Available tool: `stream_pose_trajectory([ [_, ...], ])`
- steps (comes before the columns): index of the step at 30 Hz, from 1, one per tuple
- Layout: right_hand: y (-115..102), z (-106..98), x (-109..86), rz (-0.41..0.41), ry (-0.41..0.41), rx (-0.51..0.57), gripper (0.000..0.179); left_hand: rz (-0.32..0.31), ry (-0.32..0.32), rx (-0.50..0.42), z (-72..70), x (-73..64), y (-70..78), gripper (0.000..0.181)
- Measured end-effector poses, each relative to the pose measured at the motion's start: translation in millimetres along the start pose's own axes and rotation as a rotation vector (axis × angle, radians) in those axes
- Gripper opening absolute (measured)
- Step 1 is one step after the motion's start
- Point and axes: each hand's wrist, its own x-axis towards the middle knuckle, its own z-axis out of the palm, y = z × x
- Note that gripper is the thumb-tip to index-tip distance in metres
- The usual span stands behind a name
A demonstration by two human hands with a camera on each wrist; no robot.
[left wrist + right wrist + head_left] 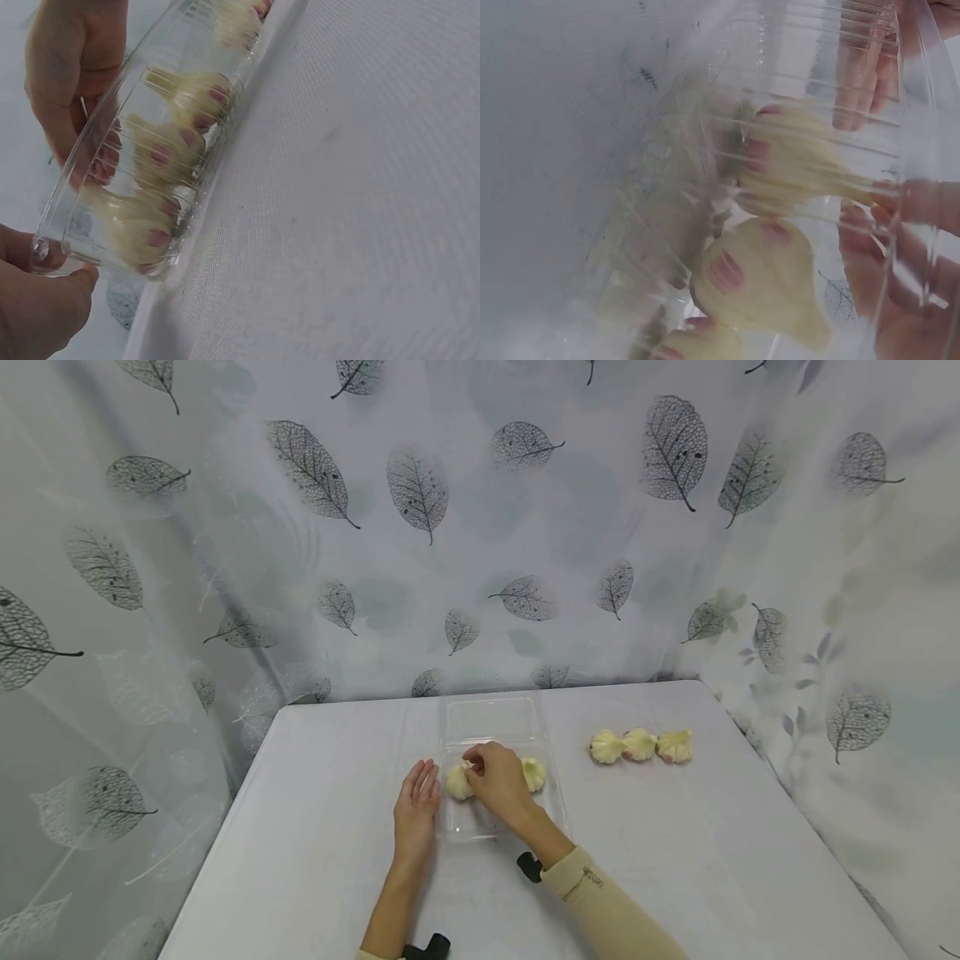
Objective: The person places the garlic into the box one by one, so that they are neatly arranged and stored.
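Observation:
My right hand (498, 781) reaches over a clear plastic clamshell box (495, 837) and pinches the stem of a garlic bulb (459, 782) at the box's left side. Through the plastic in the right wrist view, that bulb (787, 161) has its stem between finger and thumb. Another garlic bulb (533, 774) shows at the box's right side; the hand hides what lies between. Several bulbs (165, 154) appear behind the wall in the left wrist view. With fingers straight, my left hand (417, 814) rests against the box's left wall.
The box's lid (491, 720) lies folded back, away from me. Three garlic bulbs (639, 745) stand in a row on the white-covered table (675, 860), right of the box. A leaf-print curtain (480, 527) hangs around the back and sides.

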Motion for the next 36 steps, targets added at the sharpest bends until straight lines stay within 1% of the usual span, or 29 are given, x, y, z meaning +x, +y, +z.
stream_pose_trajectory([
  [6, -1.0, -9.5, -2.8, 0.036, -0.016, 0.020, 0.019, 0.000, 0.009, 0.001, -0.2, 0.2, -0.2, 0.062],
  [9, -0.7, -16.6, -4.5, 0.047, -0.010, 0.026, 0.019, 0.003, 0.015, -0.001, 0.1, -0.2, 0.2, 0.061],
  [12, -0.5, -24.7, -5.1, 0.047, 0.011, 0.027, 0.018, 0.017, 0.008, -0.006, 0.5, -0.1, 1.0, 0.061],
  [15, -1.8, -34.4, -5.5, 0.043, 0.034, 0.050, 0.016, 0.016, 0.014, -0.008, 1.0, 0.2, 1.5, 0.062],
  [18, -3.2, -45.3, -7.6, 0.038, 0.060, 0.074, 0.017, 0.001, 0.024, -0.002, 1.3, 0.2, 1.0, 0.063],
  [20, -2.4, -52.2, -9.3, 0.025, 0.088, 0.071, 0.017, -0.008, 0.025, 0.007, 1.6, 0.1, 0.7, 0.063],
  [24, 4.8, -64.4, -12.9, 0.016, 0.137, 0.040, 0.018, -0.013, 0.024, 0.006, 2.1, -0.1, 0.1, 0.063],
  [28, 15.8, -76.5, -16.3, 0.041, 0.178, 0.033, 0.019, -0.022, 0.025, 0.011, 2.6, -0.5, 0.0, 0.063],
  [31, 23.9, -86.3, -17.4, 0.058, 0.209, 0.041, 0.017, -0.031, 0.024, 0.036, 2.4, -0.9, 0.3, 0.062],
  [36, 36.9, -100.3, -17.6, 0.076, 0.257, 0.044, 0.014, -0.043, 0.030, 0.046, 1.4, -0.4, -0.5, 0.061],
])
